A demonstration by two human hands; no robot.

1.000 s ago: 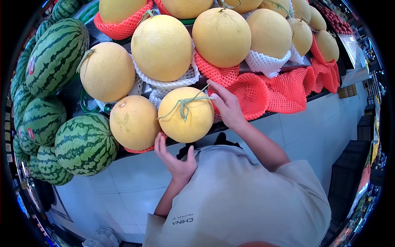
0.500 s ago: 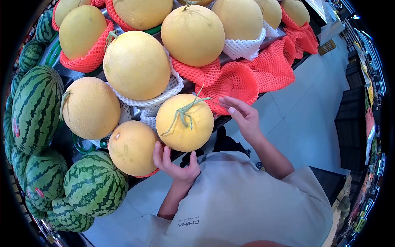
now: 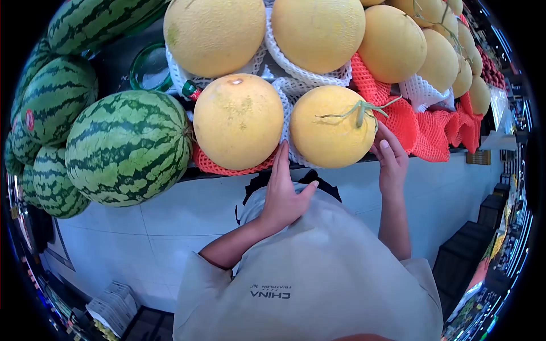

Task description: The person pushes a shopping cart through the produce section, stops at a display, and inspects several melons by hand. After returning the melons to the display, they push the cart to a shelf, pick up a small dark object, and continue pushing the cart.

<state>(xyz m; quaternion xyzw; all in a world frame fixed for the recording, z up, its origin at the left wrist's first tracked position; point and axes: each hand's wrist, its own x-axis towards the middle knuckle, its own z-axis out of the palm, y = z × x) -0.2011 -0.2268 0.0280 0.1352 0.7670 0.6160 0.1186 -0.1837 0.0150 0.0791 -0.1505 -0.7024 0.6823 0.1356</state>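
Note:
A yellow melon with a green stem [image 3: 330, 128] sits at the front edge of the stand, partly on white foam netting. My right hand [image 3: 392, 162] is at its right side, fingertips at the rind beside the stem, fingers apart. My left hand [image 3: 287, 190] points upward below the gap between that melon and a blemished melon [image 3: 238, 122] on its left; its fingers are stretched out and its thumb is spread. Nothing is held in it. The blemished melon rests in red foam netting [image 3: 219, 163].
Several watermelons [image 3: 128, 148] lie on the left. Larger melons [image 3: 216, 34] stand behind the front ones. Red netting [image 3: 432, 133] hangs along the right edge. A tiled floor [image 3: 170, 213] and black crates [image 3: 463, 261] are below.
The view has turned and shifted toward the watermelons. My right hand has come up to the stemmed melon's side. My left hand has straightened its fingers near the gap between the two front melons.

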